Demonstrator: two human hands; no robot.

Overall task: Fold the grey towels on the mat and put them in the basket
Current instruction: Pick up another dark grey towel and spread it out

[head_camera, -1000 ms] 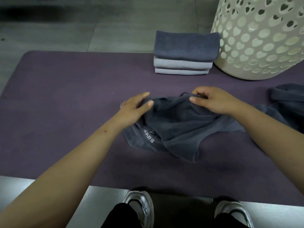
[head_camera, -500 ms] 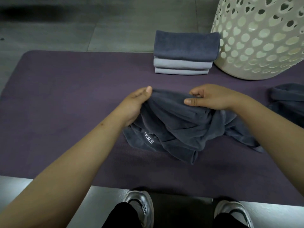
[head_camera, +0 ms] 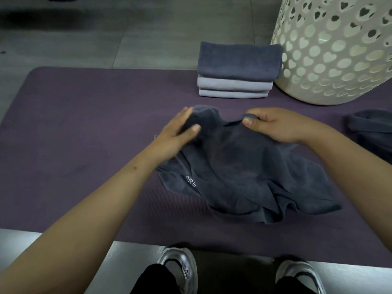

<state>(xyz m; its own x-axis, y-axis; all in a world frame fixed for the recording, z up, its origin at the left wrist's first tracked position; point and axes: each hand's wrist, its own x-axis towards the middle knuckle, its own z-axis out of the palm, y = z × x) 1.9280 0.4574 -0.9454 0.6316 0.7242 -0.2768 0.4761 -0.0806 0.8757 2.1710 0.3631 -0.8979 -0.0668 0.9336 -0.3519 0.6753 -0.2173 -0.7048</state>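
Note:
A crumpled dark grey towel (head_camera: 244,172) with small white lettering lies in the middle of the purple mat (head_camera: 74,128). My left hand (head_camera: 176,134) grips its far left part, thumb on top and fingers behind the cloth. My right hand (head_camera: 273,124) pinches the towel's far hem between thumb and forefinger. A stack of three folded towels (head_camera: 235,68), one dark on two lighter grey, sits at the mat's far edge. The white basket (head_camera: 335,47) with heart-shaped holes stands at the far right, beside the stack.
Another unfolded dark grey towel (head_camera: 373,130) lies at the mat's right edge. Grey tiled floor (head_camera: 106,39) lies beyond the mat. My two silver shoes (head_camera: 178,270) stand just off the mat's near edge.
Both hands have lifted and pulled the towel's far edge up and away from me. The cloth has spread wider to the right, and my left hand has taken a fuller hold.

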